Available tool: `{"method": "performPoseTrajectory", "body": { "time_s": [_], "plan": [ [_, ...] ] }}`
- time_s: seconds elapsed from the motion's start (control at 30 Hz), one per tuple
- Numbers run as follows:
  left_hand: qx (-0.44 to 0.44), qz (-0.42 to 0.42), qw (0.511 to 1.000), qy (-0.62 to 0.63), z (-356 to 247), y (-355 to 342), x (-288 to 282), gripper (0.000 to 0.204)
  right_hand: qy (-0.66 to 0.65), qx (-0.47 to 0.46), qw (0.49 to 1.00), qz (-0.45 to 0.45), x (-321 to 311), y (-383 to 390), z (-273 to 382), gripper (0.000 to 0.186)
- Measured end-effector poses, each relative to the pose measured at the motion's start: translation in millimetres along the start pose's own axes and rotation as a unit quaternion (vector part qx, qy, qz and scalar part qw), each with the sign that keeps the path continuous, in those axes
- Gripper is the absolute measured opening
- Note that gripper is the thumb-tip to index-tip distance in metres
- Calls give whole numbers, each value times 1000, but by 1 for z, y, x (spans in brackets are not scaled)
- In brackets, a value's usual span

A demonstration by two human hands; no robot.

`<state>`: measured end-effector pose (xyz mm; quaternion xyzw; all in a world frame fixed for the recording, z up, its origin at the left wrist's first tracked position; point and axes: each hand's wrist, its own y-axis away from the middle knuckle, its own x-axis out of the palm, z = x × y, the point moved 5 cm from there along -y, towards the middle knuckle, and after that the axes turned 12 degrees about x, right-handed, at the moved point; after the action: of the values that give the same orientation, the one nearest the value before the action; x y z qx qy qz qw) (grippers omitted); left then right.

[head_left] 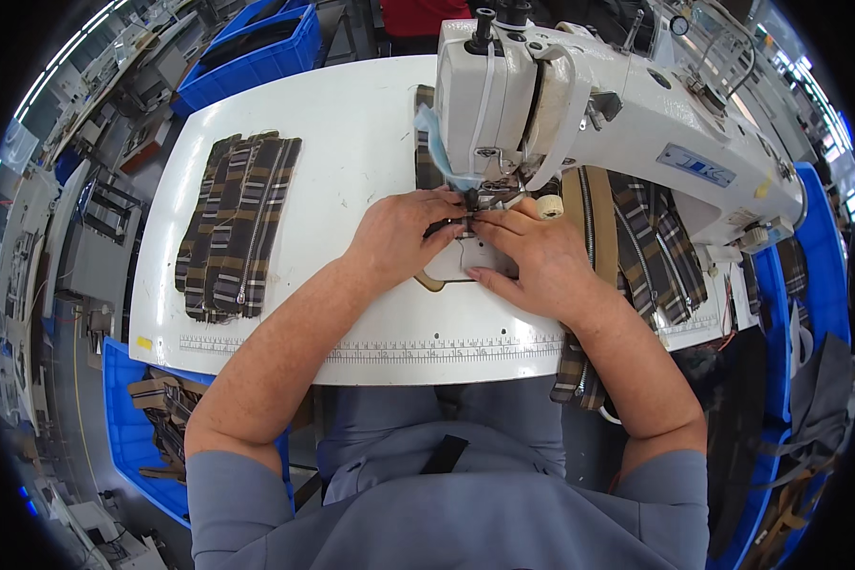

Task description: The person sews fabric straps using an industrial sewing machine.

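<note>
My left hand (413, 233) is at the needle area of a white sewing machine (608, 104), fingertips closed on a small dark plaid piece (461, 226) beside the presser foot (477, 201). My right hand (532, 252) lies spread just right of it, index and middle fingertips resting on that piece, thumb on the machine plate. The piece is partly hidden by my fingers. Plaid strips with zippers (237, 223) form a pile on the left of the white table (351, 123). More zippered plaid strips (655, 247) and a tan zippered strip (598, 228) lie right of my right hand.
A blue bin (247, 81) stands behind the table. Another blue bin (123, 427) with fabric is below at left, and blue bins (774, 380) with cloth line the right side. A ruler strip (370, 351) runs along the front edge. Other workstations (104, 247) are at far left.
</note>
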<state>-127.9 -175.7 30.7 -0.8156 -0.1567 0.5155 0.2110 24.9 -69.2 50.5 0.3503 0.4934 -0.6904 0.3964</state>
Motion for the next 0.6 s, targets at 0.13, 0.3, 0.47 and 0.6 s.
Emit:
{"method": "performPoseTrajectory", "body": {
  "time_s": [0.13,0.3,0.47,0.6],
  "plan": [
    [0,0,1000,-15,11,-11,-3,22,4,7,1000,7,2,-1,-1,42],
    [-36,3,999,-37,17,-17,-3,22,0,5,1000,-10,2,0,-3,39],
    [126,-67,970,-198,15,-16,-3,23,-15,0,1000,-16,1,-2,-2,28],
    [59,-23,980,-189,19,-6,-3,27,-31,-10,999,-38,2,-1,-7,23]
  ]
}}
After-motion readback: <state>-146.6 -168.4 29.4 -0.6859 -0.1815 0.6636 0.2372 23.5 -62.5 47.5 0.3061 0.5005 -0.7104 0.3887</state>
